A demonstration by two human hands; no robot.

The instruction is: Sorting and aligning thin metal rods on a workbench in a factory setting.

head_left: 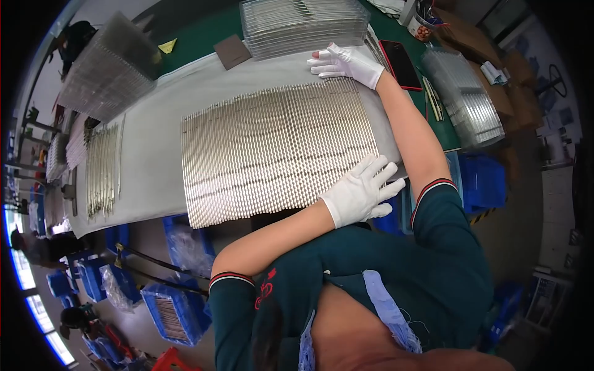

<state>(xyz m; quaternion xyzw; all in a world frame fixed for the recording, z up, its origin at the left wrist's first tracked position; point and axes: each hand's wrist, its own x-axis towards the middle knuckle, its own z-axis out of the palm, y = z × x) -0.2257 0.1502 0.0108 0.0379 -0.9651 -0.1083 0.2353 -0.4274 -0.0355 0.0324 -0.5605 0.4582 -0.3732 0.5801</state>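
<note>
- On the counter (pixel 148 154), both gloved hands lie open and flat on the rods (pixel 278 148): left hand (pixel 362 188), right hand (pixel 346 62).
- Uneven pressing would likely scatter the rods off the near edge.

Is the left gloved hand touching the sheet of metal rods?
Touching. The head view shows the left hand lying flat on the near right corner of the metal rods.
</note>
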